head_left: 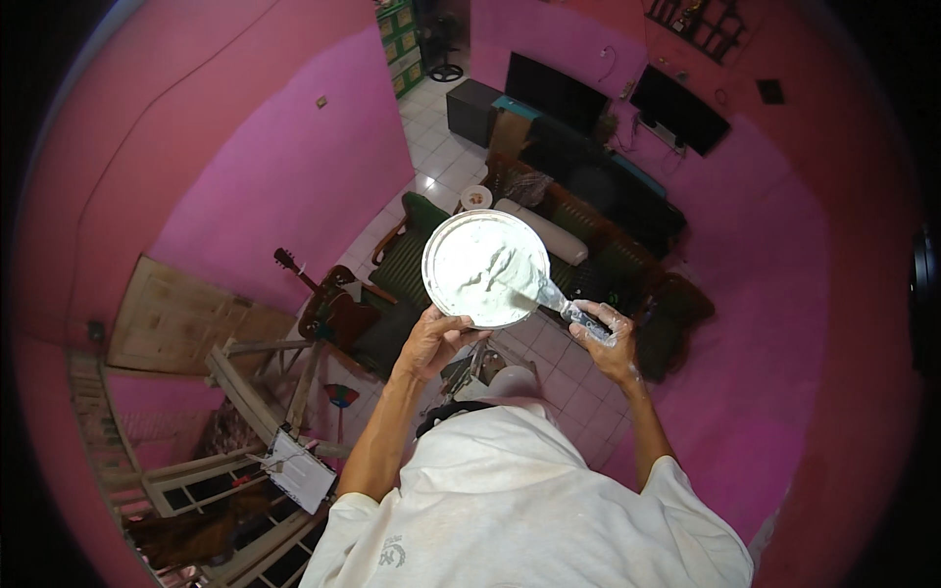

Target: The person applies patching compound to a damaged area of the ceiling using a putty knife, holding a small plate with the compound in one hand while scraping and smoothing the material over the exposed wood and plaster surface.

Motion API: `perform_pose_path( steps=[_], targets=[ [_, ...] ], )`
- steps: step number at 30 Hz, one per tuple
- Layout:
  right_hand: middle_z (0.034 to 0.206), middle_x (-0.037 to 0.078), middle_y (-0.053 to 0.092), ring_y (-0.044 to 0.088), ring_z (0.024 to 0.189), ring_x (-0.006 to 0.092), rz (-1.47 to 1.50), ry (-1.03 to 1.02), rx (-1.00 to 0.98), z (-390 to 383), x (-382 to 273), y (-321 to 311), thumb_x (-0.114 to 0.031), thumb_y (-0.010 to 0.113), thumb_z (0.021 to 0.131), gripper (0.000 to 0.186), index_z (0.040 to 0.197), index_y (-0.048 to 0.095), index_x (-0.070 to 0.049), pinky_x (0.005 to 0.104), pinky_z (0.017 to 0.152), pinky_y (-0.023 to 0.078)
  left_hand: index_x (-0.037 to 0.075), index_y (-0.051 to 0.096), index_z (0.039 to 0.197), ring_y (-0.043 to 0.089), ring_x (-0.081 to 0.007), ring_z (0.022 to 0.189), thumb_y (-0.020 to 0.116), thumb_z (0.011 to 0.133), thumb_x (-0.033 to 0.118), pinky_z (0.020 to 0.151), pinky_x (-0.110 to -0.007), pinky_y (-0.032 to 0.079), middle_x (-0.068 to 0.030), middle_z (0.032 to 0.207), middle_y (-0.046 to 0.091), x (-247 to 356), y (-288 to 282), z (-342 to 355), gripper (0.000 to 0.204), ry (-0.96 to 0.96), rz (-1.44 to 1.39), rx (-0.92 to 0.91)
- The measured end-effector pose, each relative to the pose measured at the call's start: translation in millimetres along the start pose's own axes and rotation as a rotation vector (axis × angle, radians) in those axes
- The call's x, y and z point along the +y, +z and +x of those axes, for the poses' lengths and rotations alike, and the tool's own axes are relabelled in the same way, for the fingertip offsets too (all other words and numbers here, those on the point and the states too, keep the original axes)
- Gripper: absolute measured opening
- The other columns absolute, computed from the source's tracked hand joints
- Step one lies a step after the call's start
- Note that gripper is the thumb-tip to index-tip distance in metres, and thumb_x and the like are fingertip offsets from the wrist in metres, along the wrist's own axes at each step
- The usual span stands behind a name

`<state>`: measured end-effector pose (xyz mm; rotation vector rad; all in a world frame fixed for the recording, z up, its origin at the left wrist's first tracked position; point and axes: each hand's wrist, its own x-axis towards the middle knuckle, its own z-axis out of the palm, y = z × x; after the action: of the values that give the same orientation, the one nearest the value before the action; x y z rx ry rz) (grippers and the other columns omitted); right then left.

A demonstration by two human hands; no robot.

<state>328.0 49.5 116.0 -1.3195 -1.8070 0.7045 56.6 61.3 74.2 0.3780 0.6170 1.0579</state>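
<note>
Tub [428, 267] of white paste [475, 269]: centre; rim shows uncovered, nine to three o'clock. Left hand [431, 345]: clamped on tub, seven o'clock. Right hand [608, 343]: clamped on scraper [557, 299], four o'clock. Lower down: tiled floor [564, 377], five o'clock; green-striped chair [400, 272], nine; bolster [547, 233], two.

No words or numbers can be read. Below the round tub [443, 291] in view, the white shirt [529, 480] bears a small grey emblem [392, 552], curved in outline, its tiny marks too small to make out. Far beyond the tub, a green stack [399, 37] shows pale patches, equally illegible.
</note>
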Motion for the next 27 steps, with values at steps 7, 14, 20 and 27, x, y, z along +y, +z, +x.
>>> perform_pose_path(
  steps=[7, 14, 20, 27],
  targets=[
    [0.077, 0.011, 0.059, 0.058, 0.067, 0.0192, -0.027, 0.030, 0.145, -4.4, -8.0, 8.6, -0.008, 0.068, 0.071, 0.028, 0.097, 0.062, 0.000, 0.0289, 0.061, 0.045, -0.001, 0.035, 0.123, 0.056, -0.0236, 0.100, 0.055, 0.077, -0.005, 0.089, -0.041, 0.048, -0.0150, 0.113, 0.052, -3.5, 10.1, -4.2, 0.050, 0.048, -0.114, -0.049],
    [0.075, 0.013, 0.058, 0.057, 0.065, 0.0248, -0.199, 0.020, 0.184, -18.4, 0.4, 4.1, -0.005, 0.067, 0.071, 0.026, 0.096, 0.062, 0.001, 0.0317, 0.059, 0.045, -0.003, 0.034, 0.122, 0.055, -0.0247, 0.101, 0.055, 0.077, -0.006, 0.090, -0.042, 0.047, -0.0179, 0.114, 0.050, -15.0, 6.4, -0.2, 0.050, 0.098, -0.126, -0.024],
    [0.075, 0.013, 0.057, 0.058, 0.066, 0.0255, -0.283, -0.027, 0.282, -14.2, 2.6, -6.2, -0.004, 0.067, 0.070, 0.027, 0.095, 0.061, 0.004, 0.0324, 0.058, 0.045, 0.004, 0.030, 0.126, 0.050, -0.0242, 0.109, 0.056, 0.073, -0.005, 0.093, -0.041, 0.044, -0.0140, 0.121, 0.044, -20.8, 6.2, -0.6, 0.059, 0.105, -0.110, 0.046],
    [0.077, 0.015, 0.059, 0.058, 0.069, 0.0273, -0.225, -0.029, 0.301, -16.4, 16.5, 4.6, -0.012, 0.066, 0.073, 0.025, 0.091, 0.060, 0.004, 0.0346, 0.063, 0.046, 0.002, 0.030, 0.125, 0.048, -0.0245, 0.111, 0.054, 0.073, -0.005, 0.095, -0.042, 0.043, -0.0137, 0.121, 0.043, -23.6, 5.8, 1.3, 0.058, 0.116, -0.157, 0.035]
  ],
)
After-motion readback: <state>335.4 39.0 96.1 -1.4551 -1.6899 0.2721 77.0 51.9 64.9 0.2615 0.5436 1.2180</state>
